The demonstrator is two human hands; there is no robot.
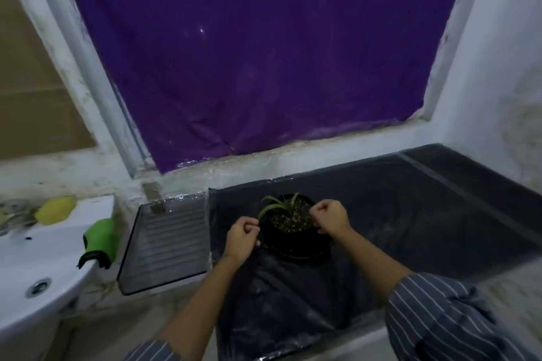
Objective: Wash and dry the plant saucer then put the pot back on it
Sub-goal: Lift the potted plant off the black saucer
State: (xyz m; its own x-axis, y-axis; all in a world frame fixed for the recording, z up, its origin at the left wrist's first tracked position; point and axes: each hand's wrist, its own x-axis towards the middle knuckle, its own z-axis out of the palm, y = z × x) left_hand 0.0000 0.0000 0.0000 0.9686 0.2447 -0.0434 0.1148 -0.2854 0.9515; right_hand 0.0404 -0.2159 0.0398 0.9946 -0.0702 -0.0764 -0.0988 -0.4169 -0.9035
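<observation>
A black plant pot (293,221) with speckled soil and a small green plant (277,204) stands on a black saucer (296,253). Both sit on the dark plastic-covered counter (410,214). My left hand (242,239) is curled at the pot's left rim. At the right rim, my right hand (333,217) is curled the same way. Both seem to pinch the rim, though the fingertips are hard to make out. Most of the saucer is hidden under the pot; only its front edge shows.
A ribbed drain tray (167,243) lies left of the counter. Further left is a white sink (35,261) with a green cloth (101,239) over its edge and a yellow sponge (55,209) behind. A purple sheet (249,53) covers the window.
</observation>
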